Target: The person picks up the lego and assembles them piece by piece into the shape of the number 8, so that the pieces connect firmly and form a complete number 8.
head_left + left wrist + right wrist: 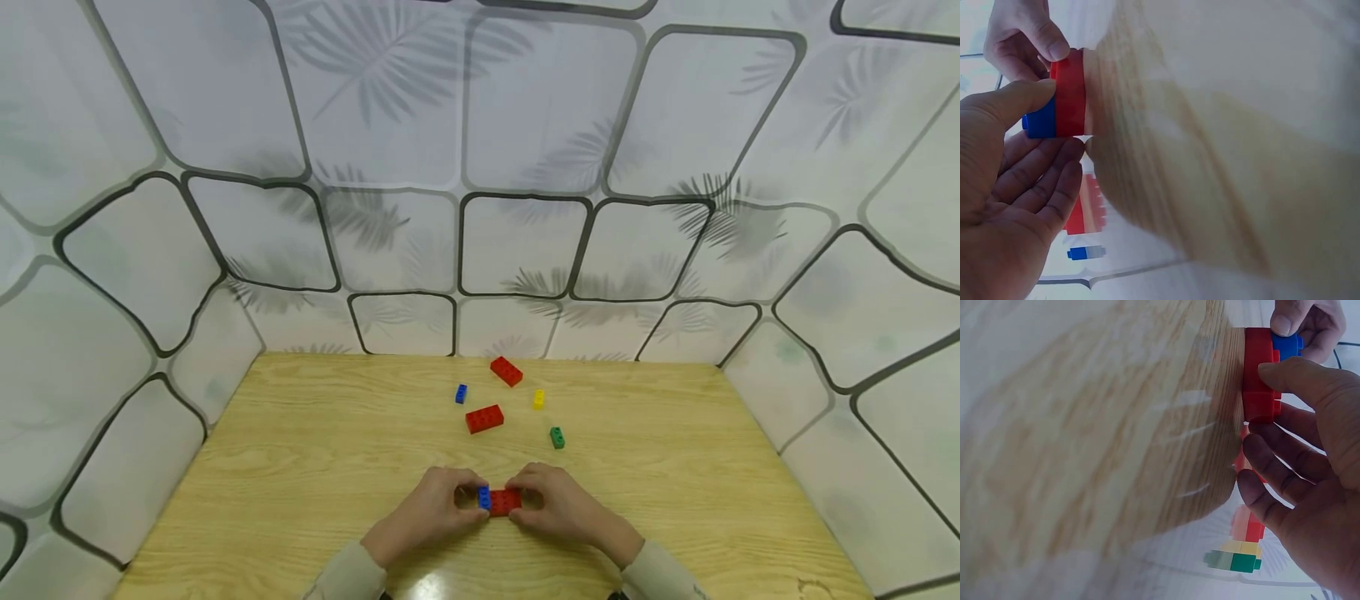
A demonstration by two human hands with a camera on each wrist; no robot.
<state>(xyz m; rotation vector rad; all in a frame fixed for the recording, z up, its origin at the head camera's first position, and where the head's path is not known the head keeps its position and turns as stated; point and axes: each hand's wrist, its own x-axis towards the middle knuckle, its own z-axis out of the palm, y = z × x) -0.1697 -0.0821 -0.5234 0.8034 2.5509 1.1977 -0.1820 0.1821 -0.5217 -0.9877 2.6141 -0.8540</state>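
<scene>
A red brick (504, 502) with two rows of studs rests on the table between my hands. Across its left end sits a small blue brick (483, 497), its studs facing up. My left hand (429, 510) pinches the blue brick between thumb and fingers. At the other end, my right hand (562, 505) grips the red brick, thumb on the near side and fingertips on the far side. The left wrist view shows the blue brick (1041, 120) flush against the top of the red brick (1070, 94). The far fingertips are partly hidden behind the bricks.
Beyond my hands on the wooden table (315, 450) lie two more red bricks, one nearer (484, 419) and one farther (506, 371). Small blue (461, 393), yellow (538, 399) and green (557, 437) bricks lie around them. A patterned curtain (397, 242) encloses the table's back and sides.
</scene>
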